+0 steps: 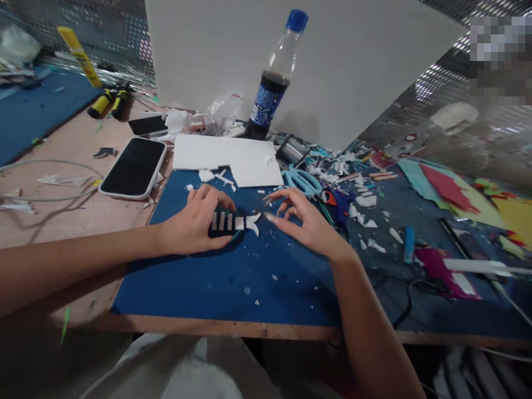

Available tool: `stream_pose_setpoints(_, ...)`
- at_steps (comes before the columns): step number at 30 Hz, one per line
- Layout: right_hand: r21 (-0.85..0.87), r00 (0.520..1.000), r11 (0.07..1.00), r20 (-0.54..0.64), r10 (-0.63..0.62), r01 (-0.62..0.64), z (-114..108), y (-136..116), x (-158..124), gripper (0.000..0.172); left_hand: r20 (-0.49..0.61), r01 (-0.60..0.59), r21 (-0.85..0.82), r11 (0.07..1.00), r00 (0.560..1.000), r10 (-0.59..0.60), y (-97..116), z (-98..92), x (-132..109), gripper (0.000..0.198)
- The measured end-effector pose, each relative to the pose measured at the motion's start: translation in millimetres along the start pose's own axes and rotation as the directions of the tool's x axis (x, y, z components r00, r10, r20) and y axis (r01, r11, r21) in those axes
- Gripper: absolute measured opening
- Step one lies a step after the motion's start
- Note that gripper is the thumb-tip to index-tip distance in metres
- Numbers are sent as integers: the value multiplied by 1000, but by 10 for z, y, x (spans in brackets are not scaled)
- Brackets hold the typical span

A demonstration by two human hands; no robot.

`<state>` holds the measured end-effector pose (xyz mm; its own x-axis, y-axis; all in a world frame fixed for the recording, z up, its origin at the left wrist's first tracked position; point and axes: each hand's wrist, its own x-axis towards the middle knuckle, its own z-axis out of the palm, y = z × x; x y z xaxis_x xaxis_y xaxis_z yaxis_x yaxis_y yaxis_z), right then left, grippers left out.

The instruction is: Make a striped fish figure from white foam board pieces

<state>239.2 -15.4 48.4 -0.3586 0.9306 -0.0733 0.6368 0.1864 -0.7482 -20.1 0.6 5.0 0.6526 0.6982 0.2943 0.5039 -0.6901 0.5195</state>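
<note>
On the blue mat, a dark fish-shaped piece (229, 221) with pale stripes lies under my left hand (199, 219). My left thumb and fingers curl round its two sides, and its left end is hidden by the palm. At the piece's right end is a white forked tail (253, 224), with a narrow gap beside the white block next to it. My right hand (301, 219) hovers just right of the tail, fingers bent and apart. Its thumb and forefinger tips point toward the tail with nothing visible between them.
Behind my hands lie a white foam sheet (249, 158) and light-blue scissors (302, 182). A cola bottle (268, 97) stands among white scraps. A phone (133, 168) is at left. Blue mat (233, 288) reaches the table's front edge; coloured sheets (449, 185) lie at right.
</note>
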Motion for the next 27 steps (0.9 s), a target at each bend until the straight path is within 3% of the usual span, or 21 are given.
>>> stream_pose_setpoints(3,176,984,977,-116,138,-116,120,-22,-14,37,-11,-1,-1,1000,1000,1,0,-3,-5,33)
stream_pose_setpoints(6,228,965,956,-142,220,-184,255,-70,-33,43,-30,8,-1,1000,1000,-8,-1,-2,-8,33)
stream_pose_setpoints(10,262,953,940,-149,264,-219,346,-129,-54,43,-37,2,-14,1000,999,-2,-1,-3,-10,31)
stream_pose_setpoints(15,339,948,924,-193,251,-176,368,-99,-48,39,-74,-22,-14,1000,997,21,2,1,-11,29)
stream_pose_setpoints(23,390,959,883,0,283,-261,438,-157,-51,38,-78,-24,-28,999,997,22,-4,12,-14,30)
stream_pose_setpoints(27,450,962,857,14,274,-251,459,-117,-50,37,-81,-40,-18,999,996,39,-4,20,-13,29)
